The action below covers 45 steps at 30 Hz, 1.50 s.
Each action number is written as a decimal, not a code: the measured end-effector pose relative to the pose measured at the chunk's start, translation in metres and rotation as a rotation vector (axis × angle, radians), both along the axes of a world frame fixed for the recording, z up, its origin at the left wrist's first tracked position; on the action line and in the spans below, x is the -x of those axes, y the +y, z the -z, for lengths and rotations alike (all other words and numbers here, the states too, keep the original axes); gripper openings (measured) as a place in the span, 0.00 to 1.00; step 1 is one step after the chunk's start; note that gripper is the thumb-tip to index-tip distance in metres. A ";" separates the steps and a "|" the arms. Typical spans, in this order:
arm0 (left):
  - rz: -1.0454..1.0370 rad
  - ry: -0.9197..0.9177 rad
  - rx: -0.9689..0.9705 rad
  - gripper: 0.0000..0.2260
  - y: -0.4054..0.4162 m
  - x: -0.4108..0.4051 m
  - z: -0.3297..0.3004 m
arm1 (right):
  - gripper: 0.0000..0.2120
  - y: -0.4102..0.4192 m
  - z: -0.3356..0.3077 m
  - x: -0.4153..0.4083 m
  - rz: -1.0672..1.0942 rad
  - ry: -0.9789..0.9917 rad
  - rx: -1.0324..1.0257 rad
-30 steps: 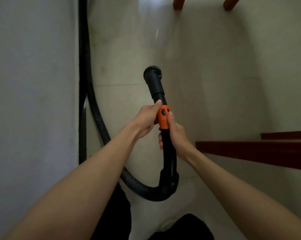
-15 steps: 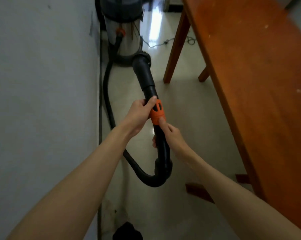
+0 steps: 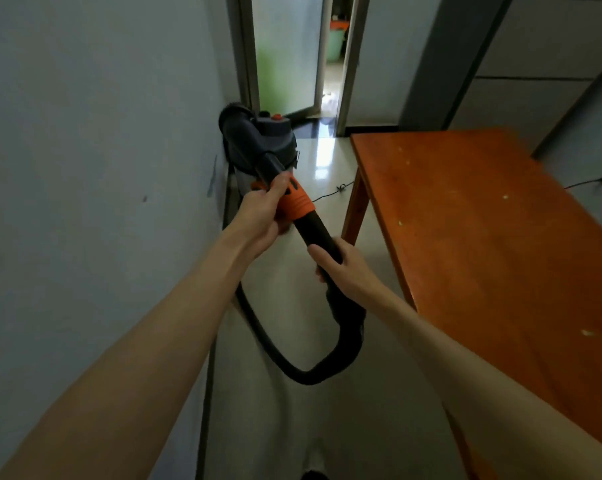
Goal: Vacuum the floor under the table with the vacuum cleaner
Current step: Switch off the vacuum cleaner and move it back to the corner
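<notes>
Currently a strip of floor (image 3: 327, 393) runs between the wall (image 3: 85, 168) on the left and the long edge of the table (image 3: 483, 254) on the right, ending at a doorway (image 3: 330, 57). The vacuum cleaner (image 3: 272, 140) stands against the wall near the table's far leg (image 3: 356, 206). Compared with half a second ago, the view has lifted, and the wand (image 3: 313, 230) now points up toward the canister instead of down. The left hand (image 3: 261, 216) grips the wand at its orange collar (image 3: 294, 202). The right hand (image 3: 348, 268) is wrapped round the black tube lower down. The hose (image 3: 292, 362) loops below both hands.
</notes>
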<state>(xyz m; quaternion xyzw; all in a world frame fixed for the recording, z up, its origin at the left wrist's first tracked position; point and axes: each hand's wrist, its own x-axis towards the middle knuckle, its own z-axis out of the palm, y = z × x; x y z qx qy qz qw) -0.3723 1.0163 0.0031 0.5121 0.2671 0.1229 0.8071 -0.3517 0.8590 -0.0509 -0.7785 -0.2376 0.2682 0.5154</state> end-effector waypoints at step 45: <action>0.281 0.482 -1.771 0.26 0.424 -0.615 -0.048 | 0.22 0.427 -0.103 -0.721 -0.457 -0.801 0.380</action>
